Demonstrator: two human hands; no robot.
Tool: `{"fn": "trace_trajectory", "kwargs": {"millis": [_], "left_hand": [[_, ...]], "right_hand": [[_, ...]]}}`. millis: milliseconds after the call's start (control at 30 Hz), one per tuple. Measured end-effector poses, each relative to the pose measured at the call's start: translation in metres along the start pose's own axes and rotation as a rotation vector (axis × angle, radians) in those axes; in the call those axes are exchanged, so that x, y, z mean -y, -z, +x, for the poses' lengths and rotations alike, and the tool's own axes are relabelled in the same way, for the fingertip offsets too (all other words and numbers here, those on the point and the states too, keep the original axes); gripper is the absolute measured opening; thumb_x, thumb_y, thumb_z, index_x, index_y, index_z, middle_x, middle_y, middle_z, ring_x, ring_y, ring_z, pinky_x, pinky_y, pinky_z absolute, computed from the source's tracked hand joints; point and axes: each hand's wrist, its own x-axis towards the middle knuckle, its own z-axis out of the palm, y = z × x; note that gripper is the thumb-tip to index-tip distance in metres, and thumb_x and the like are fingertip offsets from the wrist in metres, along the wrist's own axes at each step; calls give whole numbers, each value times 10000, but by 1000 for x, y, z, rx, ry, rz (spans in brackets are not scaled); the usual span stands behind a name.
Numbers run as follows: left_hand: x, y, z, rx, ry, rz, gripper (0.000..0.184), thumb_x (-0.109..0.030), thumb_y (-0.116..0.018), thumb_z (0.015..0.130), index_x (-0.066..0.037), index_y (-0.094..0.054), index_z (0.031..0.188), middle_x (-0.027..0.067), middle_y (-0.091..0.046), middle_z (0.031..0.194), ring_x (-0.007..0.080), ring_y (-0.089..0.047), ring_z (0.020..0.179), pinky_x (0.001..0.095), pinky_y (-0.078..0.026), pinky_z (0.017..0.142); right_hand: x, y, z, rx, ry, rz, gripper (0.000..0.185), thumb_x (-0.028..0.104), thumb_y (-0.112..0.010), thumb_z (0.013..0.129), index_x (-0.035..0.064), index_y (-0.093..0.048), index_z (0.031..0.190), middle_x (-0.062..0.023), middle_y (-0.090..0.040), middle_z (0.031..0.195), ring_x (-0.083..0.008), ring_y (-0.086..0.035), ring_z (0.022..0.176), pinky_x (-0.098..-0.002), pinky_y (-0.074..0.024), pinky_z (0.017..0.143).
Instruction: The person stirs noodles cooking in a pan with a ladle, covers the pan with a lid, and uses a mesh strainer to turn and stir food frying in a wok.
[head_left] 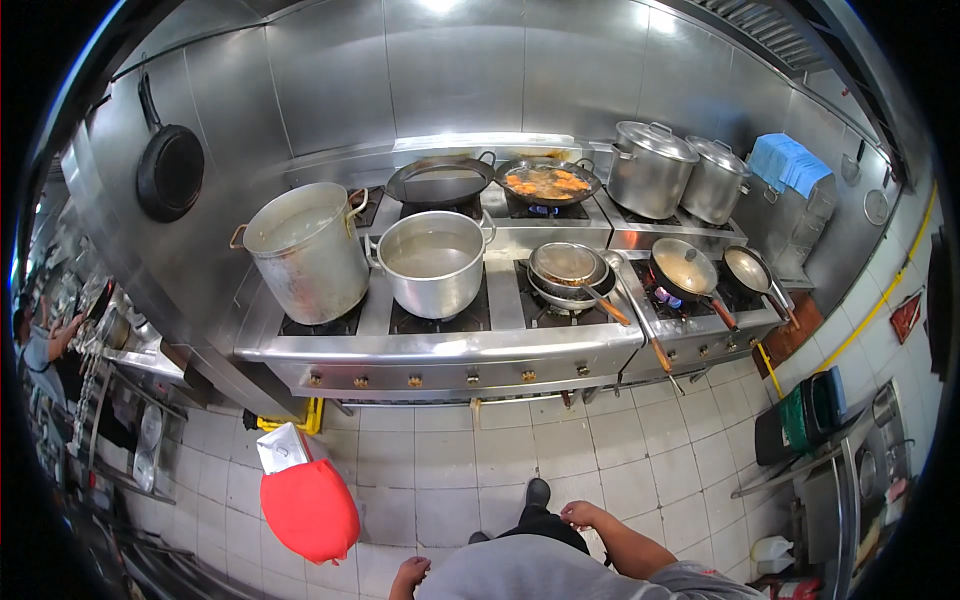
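Note:
My left hand hangs low beside my grey shirt, its fingers curled in, with nothing visible in it. On the other side my right hand is held near my dark trousers, fingers curled together, and no object shows in it. Both hands are well away from the stove. Nearest to my left hand is a red cover or cloth with a white lid-like piece behind it. Across the floor, a wok of orange pieces frying in oil sits over a blue flame.
A tall stockpot, a wide pot, a dark wok and several pans stand on the burners. Handles of a skimmer and pans jut past the front edge. A dark bin stands right; another person is far left.

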Motion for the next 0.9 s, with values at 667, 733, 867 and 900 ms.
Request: {"fn": "trace_trajectory", "kwargs": {"millis": [667, 733, 867, 900], "left_hand": [[5, -4, -5, -4, 19, -17, 317, -299, -630, 827, -34, -615, 1002, 55, -634, 782, 138, -548, 562, 276, -418, 431], [4, -4, -5, 3, 16, -17, 321, -300, -634, 824, -34, -614, 1002, 59, -638, 792, 143, -552, 564, 277, -420, 433], [4, -3, -3, 9, 11, -2, 329, -304, -638, 821, -34, -614, 1005, 65, -641, 806, 148, -557, 572, 276, -422, 436], [5, -4, -1, 14, 6, -6, 332, -306, -638, 820, -34, -614, 1008, 65, -641, 808, 149, -559, 577, 276, -423, 438]], "right_hand": [[2, -1, 0, 32, -26, 11, 281, 233, -613, 813, 53, -625, 1029, -64, -620, 758, -152, -586, 555, -286, -455, 430], [2, -2, -1, 19, -5, 34, 250, 223, -593, 815, 42, -646, 979, -58, -590, 695, -148, -563, 519, -287, -429, 400], [1, -1, -1, 22, -4, 23, 267, 230, -596, 817, 52, -632, 1014, -51, -589, 709, -145, -560, 526, -291, -437, 405], [1, -1, -1, 18, -9, 27, 276, 235, -596, 819, 55, -627, 1026, -50, -589, 713, -145, -559, 527, -291, -442, 410]]}}
